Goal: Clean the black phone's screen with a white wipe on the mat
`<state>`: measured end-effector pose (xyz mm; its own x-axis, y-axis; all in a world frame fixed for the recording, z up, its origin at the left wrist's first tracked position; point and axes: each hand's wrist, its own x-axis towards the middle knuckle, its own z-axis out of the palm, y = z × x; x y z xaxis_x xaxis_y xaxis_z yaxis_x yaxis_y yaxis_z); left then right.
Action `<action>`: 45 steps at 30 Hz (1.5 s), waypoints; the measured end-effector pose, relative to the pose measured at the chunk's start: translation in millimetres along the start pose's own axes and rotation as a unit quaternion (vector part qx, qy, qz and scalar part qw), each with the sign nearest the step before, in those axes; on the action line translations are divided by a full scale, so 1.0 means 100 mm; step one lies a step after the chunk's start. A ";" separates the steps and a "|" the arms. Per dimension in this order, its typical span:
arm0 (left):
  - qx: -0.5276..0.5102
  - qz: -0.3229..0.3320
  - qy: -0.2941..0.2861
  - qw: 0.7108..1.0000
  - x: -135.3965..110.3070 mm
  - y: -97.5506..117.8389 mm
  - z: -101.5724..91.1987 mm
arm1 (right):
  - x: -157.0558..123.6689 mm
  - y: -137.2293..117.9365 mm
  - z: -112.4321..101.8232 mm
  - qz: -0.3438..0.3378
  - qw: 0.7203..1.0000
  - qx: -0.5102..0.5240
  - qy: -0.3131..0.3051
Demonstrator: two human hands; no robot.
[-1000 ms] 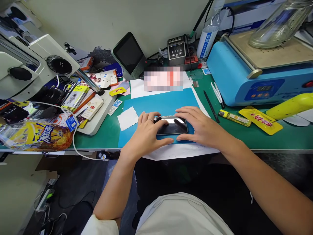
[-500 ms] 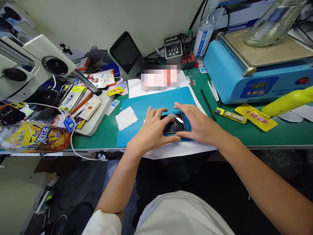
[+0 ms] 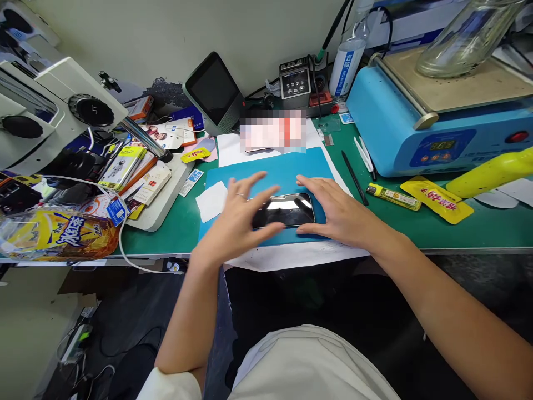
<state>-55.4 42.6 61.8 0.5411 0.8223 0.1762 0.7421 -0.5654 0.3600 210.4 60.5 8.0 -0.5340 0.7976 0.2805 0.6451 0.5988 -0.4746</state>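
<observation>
A smartphone (image 3: 285,211) with a dark, glossy screen lies flat on the blue mat (image 3: 266,172), its long side running left to right. Around its right end is my right hand (image 3: 339,214), with the thumb at the near edge and the fingers reaching past the far edge. My left hand (image 3: 237,216) hovers over the phone's left end, fingers spread and holding nothing; it hides part of that end. A white wipe (image 3: 211,201) lies left of the phone, partly covered by my left hand.
Right of the mat lie a black pen-like tool (image 3: 353,178), white tweezers (image 3: 365,158), a yellow tube (image 3: 393,196) and a blue heating machine (image 3: 416,133). A microscope (image 3: 79,105) and a drink bottle (image 3: 58,234) stand left. A dark-screened display (image 3: 214,89) is behind.
My left hand has moved left, off the middle of the phone's screen, and its fingers have spread. More of the screen shows. My right hand has stayed in place.
</observation>
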 end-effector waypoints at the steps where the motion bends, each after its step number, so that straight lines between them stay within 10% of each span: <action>1: 0.016 -0.041 0.023 0.999 -0.09 -0.13 -0.05 | 0.00 0.00 0.00 -0.002 1.000 -0.004 -0.002; 9: 0.072 -0.166 0.063 0.982 -0.49 -0.76 0.07 | -0.01 -0.01 -0.01 -0.003 1.000 -0.015 -0.004; 23: 0.018 -0.126 0.230 0.965 -0.41 -0.41 0.09 | 0.00 0.02 0.00 -0.007 1.000 -0.006 -0.009; 29: 0.028 0.006 0.075 0.997 -0.37 -0.07 0.26 | 0.00 0.03 0.01 -0.026 1.000 -0.005 0.002; 45: 0.127 -0.023 0.018 0.991 -0.22 0.11 0.38 | 0.00 0.01 0.01 -0.031 1.000 0.001 0.003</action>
<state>-44.1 15.9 26.9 0.4928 0.8469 0.1997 0.8440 -0.5211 0.1271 210.5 61.5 6.3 -0.5695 0.7594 0.3148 0.6102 0.6471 -0.4571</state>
